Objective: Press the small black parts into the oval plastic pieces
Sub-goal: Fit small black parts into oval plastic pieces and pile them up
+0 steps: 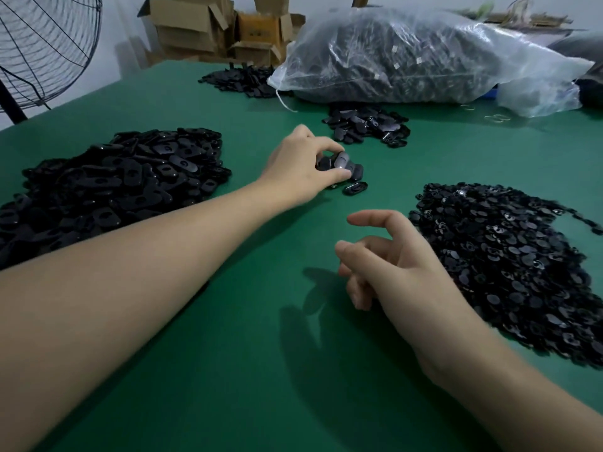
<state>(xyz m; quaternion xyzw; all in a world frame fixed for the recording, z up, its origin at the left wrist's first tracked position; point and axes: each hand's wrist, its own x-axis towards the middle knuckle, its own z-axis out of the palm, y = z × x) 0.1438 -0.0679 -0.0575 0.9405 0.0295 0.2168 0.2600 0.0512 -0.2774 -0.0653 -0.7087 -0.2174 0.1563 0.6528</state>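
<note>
Partly hidden, oval pieces (343,162) gripped by left hand (301,164), count unclear; right hand (391,265) loosely curled, empty.

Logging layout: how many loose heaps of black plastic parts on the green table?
5: left heap, right heap, cluster at left hand, middle heap before clear plastic bag, far heap by cardboard boxes. More possibly hidden.

No text I can read from where I sit, a dark printed mark on the yellowish cardboard box (261,31) beyond the far edge of the table (228,321), too blurred to make out, small white tags inside the clear plastic bag (408,57), too small to read
</note>
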